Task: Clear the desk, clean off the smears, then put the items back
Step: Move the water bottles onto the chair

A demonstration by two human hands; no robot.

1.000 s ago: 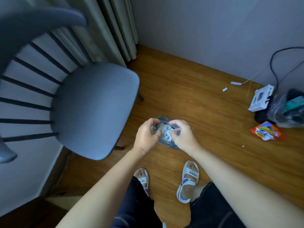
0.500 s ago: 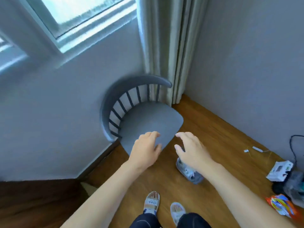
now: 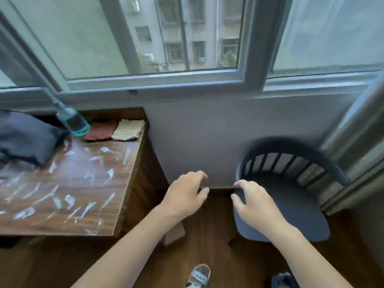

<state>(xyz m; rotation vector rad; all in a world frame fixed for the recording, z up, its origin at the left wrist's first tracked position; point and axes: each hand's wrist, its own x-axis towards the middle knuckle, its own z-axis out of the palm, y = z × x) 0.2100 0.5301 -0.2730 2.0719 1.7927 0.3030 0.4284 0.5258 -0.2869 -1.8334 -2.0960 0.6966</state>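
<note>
Since a moment before, the person had turned away from the corner of the room, and the small grey thing that lay on the floor under the right hand was no more in sight. Now the desk (image 3: 68, 188) stood at the left, below the window (image 3: 187, 80), and the chair (image 3: 291, 204) stood at the right, against the wall.

Both hands were held out in the air between the desk and the chair, and both were empty. The left hand (image 3: 185, 196) had its fingers loosely bent and spread, touching nothing. The right hand (image 3: 253, 204) was the same, its fingers relaxed and apart, above the front edge of the chair seat.

The desk top was covered with many white smears (image 3: 68, 201). At its far end lay a red cloth (image 3: 100, 129) and just beside it a pale cloth (image 3: 128, 129), folded, their edges touching. A bottle with a teal end (image 3: 72, 120) was near the red cloth; it was blurred, so I could not tell if it stood or leaned. A dark bag (image 3: 25, 140) lay at the left part of the desk. Down on the wooden floor (image 3: 207, 235) one foot in a white sandal (image 3: 198, 276) was visible.
</note>
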